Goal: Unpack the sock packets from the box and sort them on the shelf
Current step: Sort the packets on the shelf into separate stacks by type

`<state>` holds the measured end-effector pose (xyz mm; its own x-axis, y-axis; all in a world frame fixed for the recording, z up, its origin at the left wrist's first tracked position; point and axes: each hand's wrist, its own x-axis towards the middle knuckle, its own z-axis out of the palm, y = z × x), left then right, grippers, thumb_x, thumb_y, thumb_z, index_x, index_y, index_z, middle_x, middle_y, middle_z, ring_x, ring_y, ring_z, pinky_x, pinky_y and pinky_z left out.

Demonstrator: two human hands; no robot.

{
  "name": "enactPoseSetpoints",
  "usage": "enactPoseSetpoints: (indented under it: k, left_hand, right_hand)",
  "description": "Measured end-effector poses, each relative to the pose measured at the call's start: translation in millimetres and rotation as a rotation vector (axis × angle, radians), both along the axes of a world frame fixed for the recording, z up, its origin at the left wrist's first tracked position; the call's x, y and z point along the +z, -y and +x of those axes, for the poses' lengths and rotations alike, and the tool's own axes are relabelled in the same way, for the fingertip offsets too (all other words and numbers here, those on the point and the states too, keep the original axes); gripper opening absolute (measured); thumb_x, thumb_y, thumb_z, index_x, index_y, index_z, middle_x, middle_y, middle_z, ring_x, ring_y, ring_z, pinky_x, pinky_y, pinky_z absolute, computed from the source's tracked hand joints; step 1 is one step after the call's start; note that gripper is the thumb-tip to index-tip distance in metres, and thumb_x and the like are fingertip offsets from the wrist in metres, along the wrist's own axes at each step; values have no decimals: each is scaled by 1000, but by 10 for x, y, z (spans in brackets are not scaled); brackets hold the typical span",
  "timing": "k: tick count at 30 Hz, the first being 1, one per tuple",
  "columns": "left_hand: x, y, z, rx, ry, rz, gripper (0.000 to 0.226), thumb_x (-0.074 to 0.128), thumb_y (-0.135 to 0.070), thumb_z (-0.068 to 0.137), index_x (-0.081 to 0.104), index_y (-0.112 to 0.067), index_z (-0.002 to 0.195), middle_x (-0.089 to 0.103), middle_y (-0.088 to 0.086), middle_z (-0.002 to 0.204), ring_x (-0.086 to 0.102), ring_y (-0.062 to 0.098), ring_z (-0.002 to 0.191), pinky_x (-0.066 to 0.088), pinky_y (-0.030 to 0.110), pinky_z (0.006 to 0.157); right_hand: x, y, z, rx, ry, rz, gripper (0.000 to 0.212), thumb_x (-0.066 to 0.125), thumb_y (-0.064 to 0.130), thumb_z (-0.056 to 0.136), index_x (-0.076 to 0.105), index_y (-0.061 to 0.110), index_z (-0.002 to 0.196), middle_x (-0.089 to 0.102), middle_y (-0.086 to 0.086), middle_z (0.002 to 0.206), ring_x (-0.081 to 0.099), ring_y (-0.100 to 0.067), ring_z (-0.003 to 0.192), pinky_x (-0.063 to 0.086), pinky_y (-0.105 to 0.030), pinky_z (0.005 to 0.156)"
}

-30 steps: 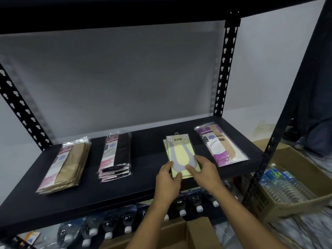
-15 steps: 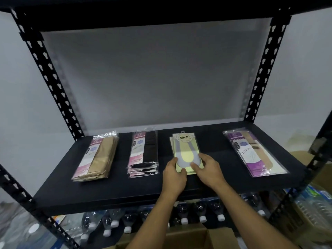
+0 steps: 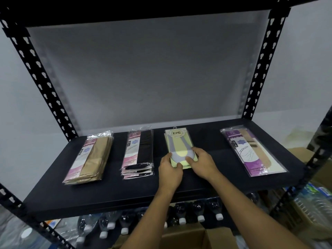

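Hands have barely moved; both stay on the yellow packets [image 3: 177,141]. On the black shelf [image 3: 107,194], left to right: a beige stack [image 3: 89,159], a black stack [image 3: 139,153], then the yellow packets lying flat, their near end pinched by the left hand [image 3: 169,169] and right hand [image 3: 203,163], thumbs on top. A purple packet [image 3: 251,150] lies far right.

A plain grey-white wall [image 3: 143,72] stood behind a black metal rack with perforated upright posts [image 3: 260,65]. Its matte black shelf board [image 3: 107,194] lay level beneath an upper tier. Lighting was dim and even. White-capped bottles [image 3: 181,214] lined the tier below. A cardboard carton [image 3: 301,214] of bottles sat at right.
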<state>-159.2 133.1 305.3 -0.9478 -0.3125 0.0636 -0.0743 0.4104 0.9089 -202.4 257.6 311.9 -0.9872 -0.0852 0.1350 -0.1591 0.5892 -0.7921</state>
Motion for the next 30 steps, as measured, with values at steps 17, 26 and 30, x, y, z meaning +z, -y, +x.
enactPoseSetpoints:
  k: [17,26,30]
  left_hand:
    - [164,-786,268,-217,-176,-104,51,62,-19,92,44,-15,140,42,-7,134,41,2,121,36,21,106]
    - [43,-1783,225,-444,-1,37,55,71,-23,84,47,-19,133,46,-6,121,52,10,112,45,32,103]
    - [-52,-1995,63,-437,35,39,65,73,-35,71,50,-24,131,55,-1,124,60,15,110,51,38,98]
  right_hand:
    - [126,-1035,514,-330,-112,-269,36,64,20,88,58,13,123,61,-5,123,57,-22,115,47,-35,98]
    - [118,-2069,481,-459,-103,50,49,67,21,83,54,4,127,56,-16,125,50,-31,118,41,-36,101]
    - [27,-2245,433,-442,17,61,63,66,30,84,44,3,137,47,-16,138,45,-30,127,36,-35,106]
